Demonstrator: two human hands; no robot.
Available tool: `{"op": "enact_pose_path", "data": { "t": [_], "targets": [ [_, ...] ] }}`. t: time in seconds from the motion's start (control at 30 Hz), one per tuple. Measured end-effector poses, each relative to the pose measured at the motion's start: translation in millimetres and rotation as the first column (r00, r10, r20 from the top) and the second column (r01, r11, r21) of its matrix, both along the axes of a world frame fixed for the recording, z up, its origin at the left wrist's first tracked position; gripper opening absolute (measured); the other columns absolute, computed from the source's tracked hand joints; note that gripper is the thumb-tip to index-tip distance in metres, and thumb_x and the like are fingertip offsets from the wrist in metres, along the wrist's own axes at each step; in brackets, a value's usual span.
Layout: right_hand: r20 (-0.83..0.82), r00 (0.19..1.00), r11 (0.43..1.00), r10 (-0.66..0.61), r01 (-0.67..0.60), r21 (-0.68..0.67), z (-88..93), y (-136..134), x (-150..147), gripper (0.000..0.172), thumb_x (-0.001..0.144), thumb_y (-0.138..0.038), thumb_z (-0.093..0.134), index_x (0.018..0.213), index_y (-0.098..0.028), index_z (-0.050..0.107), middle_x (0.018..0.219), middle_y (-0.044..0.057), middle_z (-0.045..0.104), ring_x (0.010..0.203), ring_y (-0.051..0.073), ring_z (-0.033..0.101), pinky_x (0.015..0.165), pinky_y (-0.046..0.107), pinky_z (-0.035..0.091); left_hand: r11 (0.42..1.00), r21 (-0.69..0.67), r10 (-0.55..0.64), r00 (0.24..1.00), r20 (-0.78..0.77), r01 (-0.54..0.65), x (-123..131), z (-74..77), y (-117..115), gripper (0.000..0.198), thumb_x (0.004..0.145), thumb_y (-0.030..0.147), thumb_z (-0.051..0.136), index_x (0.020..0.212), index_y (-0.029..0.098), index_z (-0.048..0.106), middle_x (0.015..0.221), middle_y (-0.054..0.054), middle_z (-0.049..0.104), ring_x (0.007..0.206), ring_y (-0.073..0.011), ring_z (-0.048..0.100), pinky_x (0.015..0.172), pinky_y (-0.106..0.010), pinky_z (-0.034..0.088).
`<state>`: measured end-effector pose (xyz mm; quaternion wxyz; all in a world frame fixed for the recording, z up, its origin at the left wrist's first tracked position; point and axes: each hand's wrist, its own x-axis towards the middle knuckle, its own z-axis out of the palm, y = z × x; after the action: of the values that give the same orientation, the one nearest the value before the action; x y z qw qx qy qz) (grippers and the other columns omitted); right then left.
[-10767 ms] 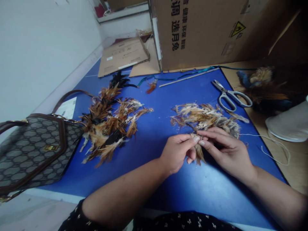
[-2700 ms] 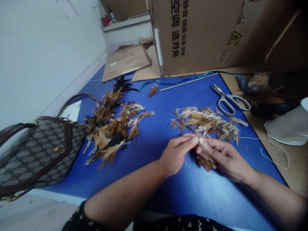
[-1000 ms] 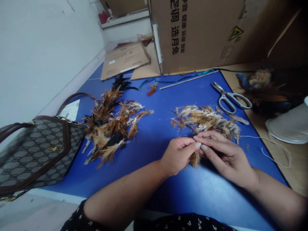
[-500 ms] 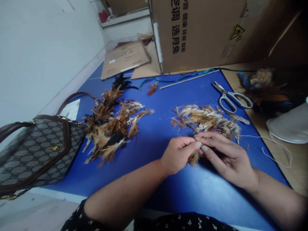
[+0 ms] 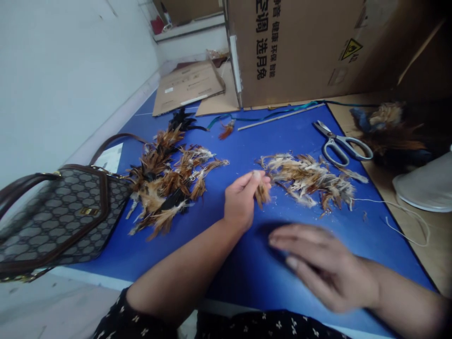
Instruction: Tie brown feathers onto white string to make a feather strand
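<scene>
Between the thumb and fingers of my left hand (image 5: pixel 240 197) is a small brown feather bunch (image 5: pixel 262 194), its tips hanging down. My right hand (image 5: pixel 321 259) is apart from it, low over the blue tabletop and blurred; its fingers are stretched with the thumb spread away, and nothing shows in them. Just beyond my hands lies a heap of tan and white feathers (image 5: pixel 307 176). Darker brown and black feather bunches (image 5: pixel 165 174) lie to the left, some with small loops at their ends.
Scissors (image 5: pixel 341 143) lie partly open at the right. A white string (image 5: pixel 399 207) trails off the blue mat. A patterned handbag (image 5: pixel 63 212) stands at the left edge. Large cardboard box (image 5: pixel 300 52) and flat cardboard (image 5: pixel 189 84) line the back, with a teal ribbon (image 5: pixel 282 112) before them.
My hands, which were together over the feather bunch, have parted. The left carried the bunch left and away from me; the right let go and moved down toward me.
</scene>
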<state>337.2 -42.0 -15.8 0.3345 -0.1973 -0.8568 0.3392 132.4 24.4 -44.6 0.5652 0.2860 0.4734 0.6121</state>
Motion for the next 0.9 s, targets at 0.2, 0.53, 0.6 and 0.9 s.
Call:
{"op": "enact_pose_path", "data": {
  "t": [0.2, 0.53, 0.6, 0.9],
  "targets": [
    [0.195, 0.834, 0.846, 0.517, -0.461, -0.268, -5.7, -14.3, -25.6, 0.065, 0.104, -0.031, 0.067, 0.166, -0.017, 0.055, 0.165, 0.013, 0.059, 0.159, 0.029, 0.049, 0.138, 0.046, 0.032, 0.997, 0.014, 0.08, 0.996, 0.032, -0.081, -2.4, -3.8, 6.4, 0.054, 0.083, 0.059, 0.09, 0.109, 0.012, 0.079, 0.094, -0.01, 0.083, 0.079, -0.0197, 0.079, 0.07, -0.029, 0.06],
    [0.237, 0.95, 0.973, -0.203, 0.17, 0.154, -35.0, 43.2, 19.2, 0.052, 0.111, -0.026, 0.061, 0.162, -0.021, 0.06, 0.16, 0.014, 0.065, 0.15, 0.031, 0.061, 0.127, 0.052, 0.051, 0.997, 0.075, -0.037, 0.999, 0.027, 0.034, 2.3, -7.5, -0.9, 0.043, 0.088, 0.056, 0.088, 0.105, 0.017, 0.085, 0.099, -0.009, 0.085, 0.091, -0.0215, 0.079, 0.09, -0.036, 0.06],
    [0.061, 0.949, 0.939, -0.309, 0.294, 0.176, -34.2, 39.4, 19.4, 0.041, 0.11, -0.019, 0.062, 0.149, -0.023, 0.071, 0.141, 0.011, 0.078, 0.131, 0.026, 0.075, 0.116, 0.043, 0.061, 0.984, 0.137, -0.109, 0.994, -0.024, 0.112, 2.3, -10.6, -2.2, 0.036, 0.093, 0.052, 0.085, 0.105, 0.018, 0.087, 0.111, -0.011, 0.084, 0.107, -0.0232, 0.077, 0.105, -0.038, 0.055],
    [-0.106, 0.947, 0.853, -0.302, 0.219, -0.474, -16.4, 27.8, 6.2, 0.04, 0.11, -0.045, 0.066, 0.144, -0.024, 0.065, 0.114, 0.008, 0.08, 0.102, 0.023, 0.077, 0.091, 0.036, 0.065, 0.84, 0.29, -0.428, 0.888, -0.166, 0.459, 6.8, -6.9, -17.1, 0.022, 0.097, 0.044, 0.083, 0.101, 0.023, 0.09, 0.14, -0.013, 0.073, 0.139, -0.0311, 0.062, 0.121, -0.046, 0.048]
  ]
}}
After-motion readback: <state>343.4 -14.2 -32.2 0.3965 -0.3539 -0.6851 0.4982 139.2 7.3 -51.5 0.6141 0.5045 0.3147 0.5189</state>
